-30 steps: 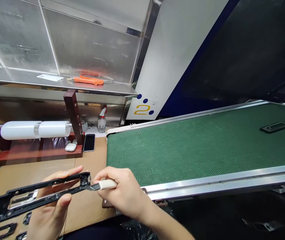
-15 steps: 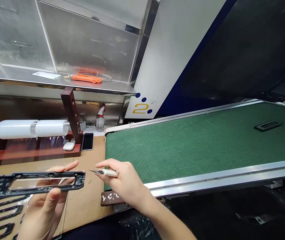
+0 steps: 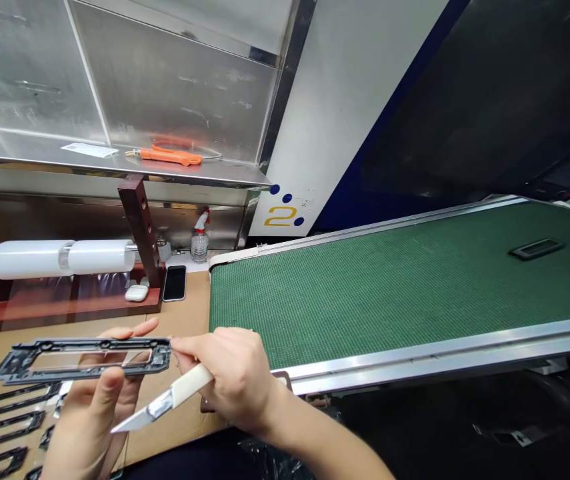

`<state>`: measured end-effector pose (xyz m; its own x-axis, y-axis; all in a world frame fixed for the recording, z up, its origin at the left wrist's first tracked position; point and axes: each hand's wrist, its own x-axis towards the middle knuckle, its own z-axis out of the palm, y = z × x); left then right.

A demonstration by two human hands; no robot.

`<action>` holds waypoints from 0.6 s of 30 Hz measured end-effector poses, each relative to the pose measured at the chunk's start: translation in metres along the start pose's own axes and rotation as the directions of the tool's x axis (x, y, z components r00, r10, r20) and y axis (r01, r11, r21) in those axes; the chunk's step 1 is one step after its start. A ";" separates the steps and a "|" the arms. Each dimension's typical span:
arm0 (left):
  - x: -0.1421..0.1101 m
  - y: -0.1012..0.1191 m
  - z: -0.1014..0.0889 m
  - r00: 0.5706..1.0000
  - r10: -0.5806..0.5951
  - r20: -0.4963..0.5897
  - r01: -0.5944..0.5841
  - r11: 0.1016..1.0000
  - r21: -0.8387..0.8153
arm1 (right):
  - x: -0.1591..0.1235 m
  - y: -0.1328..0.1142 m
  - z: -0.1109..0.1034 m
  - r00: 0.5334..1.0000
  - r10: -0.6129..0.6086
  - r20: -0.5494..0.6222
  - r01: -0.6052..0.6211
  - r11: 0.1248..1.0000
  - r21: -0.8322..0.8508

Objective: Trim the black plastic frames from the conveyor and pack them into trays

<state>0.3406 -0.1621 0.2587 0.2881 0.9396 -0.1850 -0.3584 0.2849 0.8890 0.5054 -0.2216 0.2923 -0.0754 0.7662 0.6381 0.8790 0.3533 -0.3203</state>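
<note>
A black plastic frame with a long rectangular opening lies across my left hand, gripped between thumb and fingers. In my right hand is a craft knife with a pale handle; its blade points down and left, below the frame. The thumb and forefinger of that hand are at the frame's right end, pinched there. Whether they hold some small bit is hidden. More black frames lie on the cardboard at lower left, partly behind my left wrist.
A green conveyor belt runs to the right, carrying a black part. White rolls sit on a reddish stand, with an earbud case on its base. Nearby are a phone and spray bottle. An orange tool lies on the shelf.
My right hand has moved left to the frame's end and turned, swinging the knife blade down and toward me. The frame has shifted slightly right in my left hand's grip.
</note>
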 end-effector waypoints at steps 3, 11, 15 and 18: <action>0.001 0.000 0.004 0.999 -0.054 0.003 0.054 0.996 -0.074 | 0.000 0.000 0.005 0.999 -0.028 -0.043 0.027 0.999 -0.018; 0.013 0.006 -0.003 0.997 0.040 -0.066 -0.043 0.998 -0.051 | 0.003 0.007 0.015 0.763 0.537 0.360 -0.606 0.400 0.688; 0.020 0.009 -0.023 0.995 0.045 -0.088 -0.048 0.998 -0.037 | 0.005 0.018 0.028 0.676 0.577 0.459 -0.635 0.139 0.760; 0.023 0.012 -0.039 0.991 0.020 -0.131 -0.025 0.999 -0.036 | 0.004 0.027 0.050 0.603 0.622 0.500 -0.603 -0.056 0.796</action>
<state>0.3083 -0.1299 0.2486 0.1618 0.9619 -0.2203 -0.3970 0.2679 0.8779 0.5058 -0.1823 0.2513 0.2653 0.9500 -0.1649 -0.3783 -0.0548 -0.9241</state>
